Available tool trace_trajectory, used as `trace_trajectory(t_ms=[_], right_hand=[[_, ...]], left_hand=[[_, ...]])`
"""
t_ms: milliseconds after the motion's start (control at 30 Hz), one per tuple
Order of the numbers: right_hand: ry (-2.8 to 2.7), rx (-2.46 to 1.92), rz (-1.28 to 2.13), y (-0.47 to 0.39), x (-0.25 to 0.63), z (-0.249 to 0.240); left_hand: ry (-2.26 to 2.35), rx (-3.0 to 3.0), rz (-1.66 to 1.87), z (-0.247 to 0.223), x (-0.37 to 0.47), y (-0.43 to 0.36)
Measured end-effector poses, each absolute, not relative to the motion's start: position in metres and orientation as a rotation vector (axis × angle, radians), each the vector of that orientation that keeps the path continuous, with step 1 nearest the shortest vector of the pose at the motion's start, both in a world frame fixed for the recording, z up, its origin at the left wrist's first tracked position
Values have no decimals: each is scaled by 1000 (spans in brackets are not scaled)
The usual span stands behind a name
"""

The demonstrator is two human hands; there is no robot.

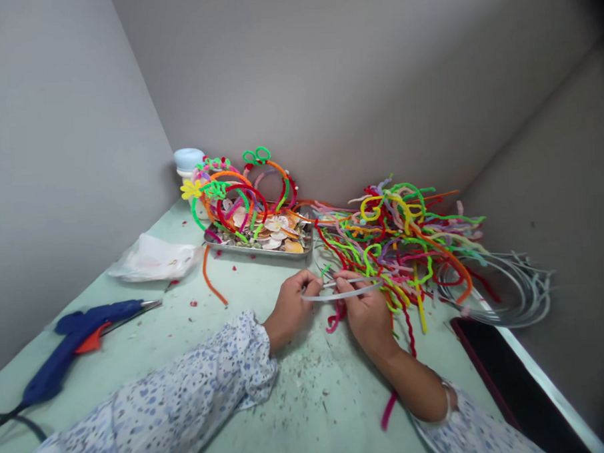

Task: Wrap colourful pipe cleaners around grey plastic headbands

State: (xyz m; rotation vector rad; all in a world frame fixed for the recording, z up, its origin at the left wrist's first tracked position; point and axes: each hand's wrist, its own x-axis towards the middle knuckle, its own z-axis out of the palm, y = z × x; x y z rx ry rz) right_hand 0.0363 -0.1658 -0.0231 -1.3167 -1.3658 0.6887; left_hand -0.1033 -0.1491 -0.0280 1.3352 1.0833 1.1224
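Between my two hands is a thin grey-white headband, its curve facing me. My left hand pinches its left end, fingertips closed. At the other side my right hand is closed on it too, fingers curled inward. A short bit of green pipe cleaner shows by the left fingertips; whether it is attached to the band I cannot tell. Just beyond the right hand spreads a tangled heap of coloured pipe cleaners, some strands running beneath the wrist.
Several pipe-cleaner-wrapped headbands rest on a metal tray of shells. A blue glue gun and a plastic bag lie at left. Bare bands and a dark phone lie at right. Walls enclose the table.
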Motion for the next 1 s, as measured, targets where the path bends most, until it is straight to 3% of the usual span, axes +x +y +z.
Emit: trace_trajectory(t_ms=[567, 1000], right_hand=[[-1105, -1278, 919, -159, 38, -34], [-1119, -1253, 883, -159, 38, -35]], left_hand=[[1095, 1553, 1244, -36, -101, -151], [1218, 1642, 1319, -25, -102, -154]])
